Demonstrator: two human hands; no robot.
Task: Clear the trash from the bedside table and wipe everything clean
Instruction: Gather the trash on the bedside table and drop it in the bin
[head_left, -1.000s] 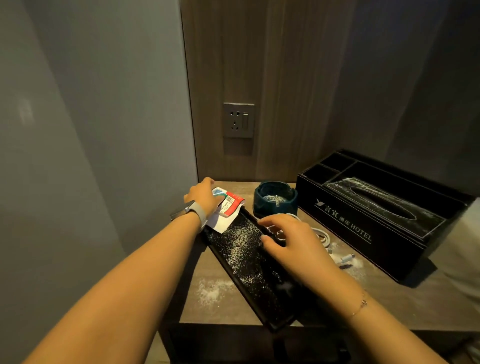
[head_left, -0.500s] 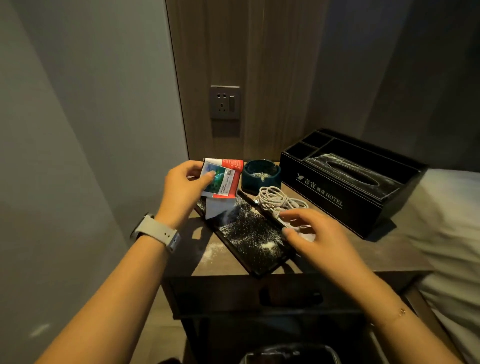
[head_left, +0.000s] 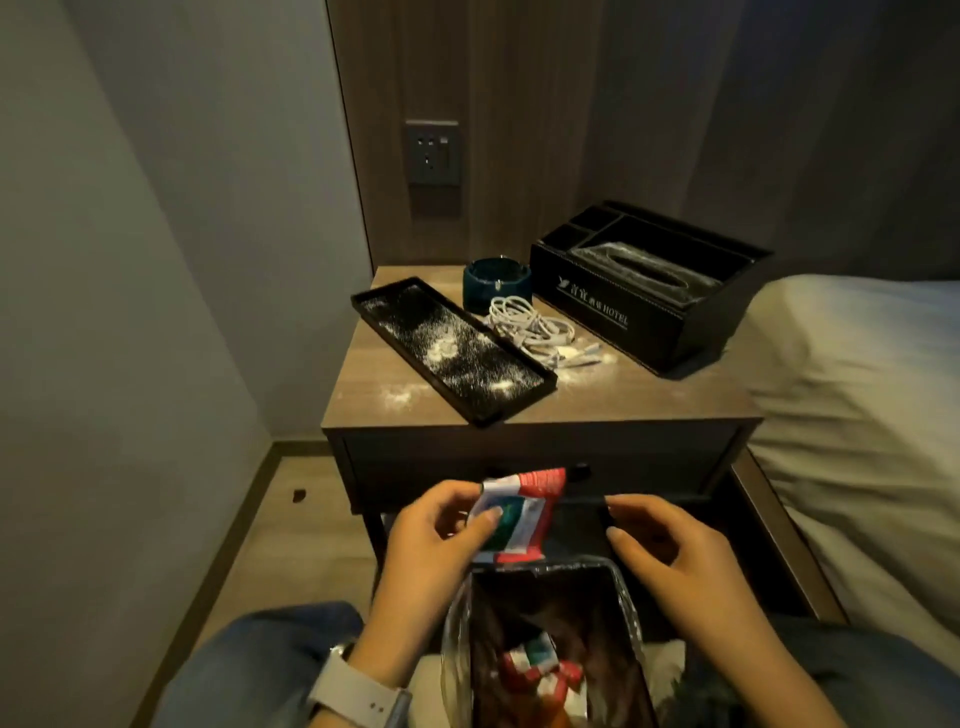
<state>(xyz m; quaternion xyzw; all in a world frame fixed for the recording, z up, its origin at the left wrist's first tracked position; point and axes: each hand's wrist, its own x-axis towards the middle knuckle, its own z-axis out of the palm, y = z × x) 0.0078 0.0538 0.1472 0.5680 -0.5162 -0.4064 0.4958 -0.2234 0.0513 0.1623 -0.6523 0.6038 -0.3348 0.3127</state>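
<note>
I see my left hand (head_left: 436, 540) pinching a crumpled red, white and green wrapper (head_left: 511, 514) just above the lined trash bin (head_left: 540, 639) at the near edge — similar wrappers already lie inside. Right of it, my right hand (head_left: 670, 556) hovers with fingers loosely curled, holding nothing. Farther off, the bedside table (head_left: 623, 400) carries a black tray (head_left: 452, 348) dusted with white powder, a dark ashtray (head_left: 496, 285), a coiled white cable (head_left: 530, 325) and a black tissue box (head_left: 649, 291) — the bed (head_left: 852, 374) lies far right.
</note>
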